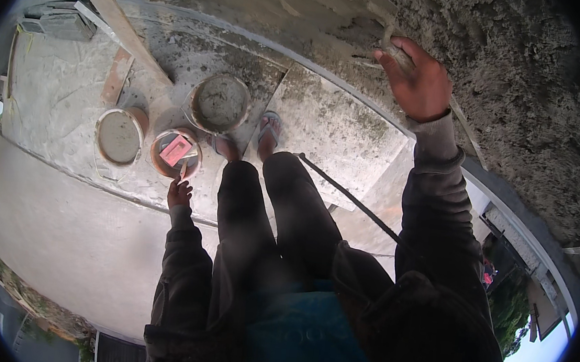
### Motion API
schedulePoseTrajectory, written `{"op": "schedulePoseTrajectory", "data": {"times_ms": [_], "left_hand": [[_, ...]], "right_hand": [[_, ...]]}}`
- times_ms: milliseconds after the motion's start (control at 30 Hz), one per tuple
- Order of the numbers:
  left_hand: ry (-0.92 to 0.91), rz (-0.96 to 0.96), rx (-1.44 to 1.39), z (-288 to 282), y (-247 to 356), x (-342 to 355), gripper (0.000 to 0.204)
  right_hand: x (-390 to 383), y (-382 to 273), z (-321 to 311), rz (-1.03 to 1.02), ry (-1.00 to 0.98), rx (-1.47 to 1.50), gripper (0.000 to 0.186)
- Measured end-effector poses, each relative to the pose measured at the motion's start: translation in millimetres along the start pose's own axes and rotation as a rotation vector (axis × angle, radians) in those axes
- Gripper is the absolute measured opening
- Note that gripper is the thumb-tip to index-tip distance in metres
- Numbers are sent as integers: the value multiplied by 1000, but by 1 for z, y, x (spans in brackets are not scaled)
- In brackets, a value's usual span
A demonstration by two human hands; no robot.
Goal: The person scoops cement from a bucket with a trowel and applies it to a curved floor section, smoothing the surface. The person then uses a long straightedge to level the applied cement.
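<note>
My right hand [416, 82] is closed round the cement-coated handle of what looks like a trowel [392, 37], against the wall of wet grey plaster [492, 74]. My left hand [180, 193] hangs with loosely curled, parted fingers just below an orange bucket [161, 168], holding nothing visible. In that bucket lie a pink rectangular tool [175, 149] and a narrow tool with a handle. Two buckets of grey mix stand beside it, one pale [137, 126] at left, one darker [217, 102] behind. My sandalled feet [269, 131] are on the dusty floor between the buckets and the wall.
A long wooden plank [118, 18] slants down at upper left, near a pile of grey slabs [66, 23]. A large pale board [323, 122] lies at the wall's foot. A dark cord or rod [344, 193] crosses beside my right leg. A ledge edge runs along the left.
</note>
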State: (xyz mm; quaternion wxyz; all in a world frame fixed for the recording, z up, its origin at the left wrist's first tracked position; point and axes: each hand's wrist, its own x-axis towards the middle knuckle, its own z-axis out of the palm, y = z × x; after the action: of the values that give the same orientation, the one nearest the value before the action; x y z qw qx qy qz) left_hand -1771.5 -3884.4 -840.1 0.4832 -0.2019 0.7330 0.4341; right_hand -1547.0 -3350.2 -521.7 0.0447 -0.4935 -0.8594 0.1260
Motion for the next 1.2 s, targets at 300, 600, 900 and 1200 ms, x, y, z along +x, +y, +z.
{"op": "schedulePoseTrajectory", "data": {"times_ms": [300,600,900,1200], "left_hand": [[20,-46,-141,-2,-29,-12,45],[52,-87,-127,-15,-23,-9,45],[7,-1,-40,4,-3,-5,43],[1,5,-125,7,-2,-1,42]], "right_hand": [[-34,44,72,-55,-221,-269,31],[7,4,113,29,-130,-122,39],[8,-6,53,-20,51,-36,38],[2,-21,13,-15,124,24,39]]}}
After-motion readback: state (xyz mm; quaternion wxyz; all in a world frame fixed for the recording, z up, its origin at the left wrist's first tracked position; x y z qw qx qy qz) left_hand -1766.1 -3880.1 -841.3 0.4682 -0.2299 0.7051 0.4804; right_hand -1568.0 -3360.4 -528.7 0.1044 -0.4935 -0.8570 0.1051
